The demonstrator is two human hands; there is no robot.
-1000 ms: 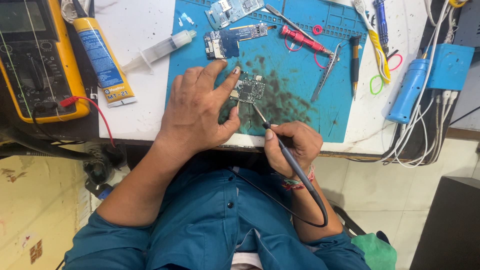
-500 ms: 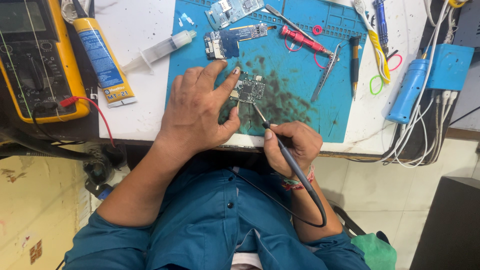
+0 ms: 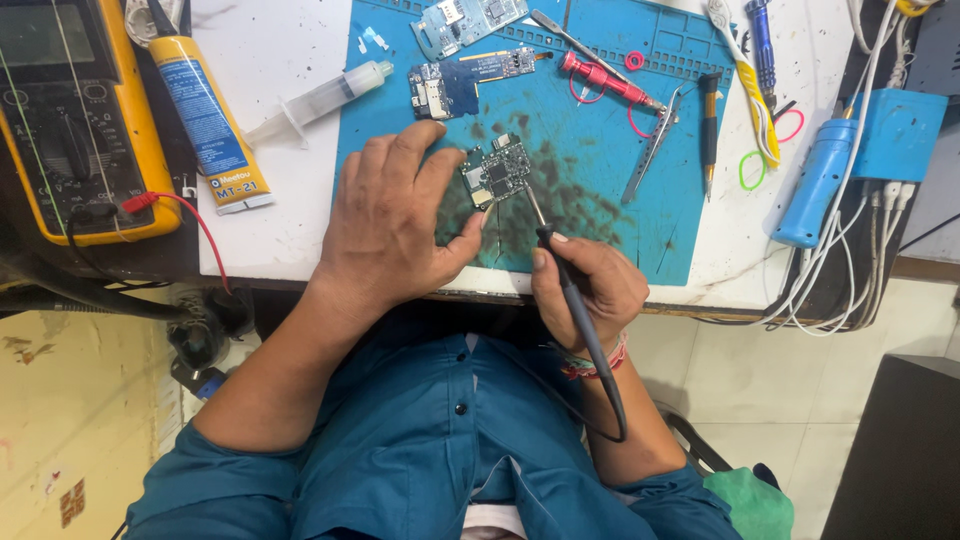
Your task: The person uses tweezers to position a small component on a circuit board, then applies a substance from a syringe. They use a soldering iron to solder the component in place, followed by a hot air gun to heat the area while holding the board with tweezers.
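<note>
Pressing flat beside the small circuit board (image 3: 497, 172), the left hand (image 3: 390, 225) steadies it on the blue mat (image 3: 600, 215). The right hand (image 3: 590, 290), clamped on the soldering iron (image 3: 570, 290), has its tip at the board's lower edge; soldering seems underway, not finished.

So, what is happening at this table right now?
A person in a blue shirt works on a small circuit board lying on a stained blue work mat. The left hand lies flat on the mat and steadies the board. The right hand holds a soldering iron like a pen, its tip at the board's lower right edge. Tweezers, a syringe and a yellow multimeter lie nearby.
</note>
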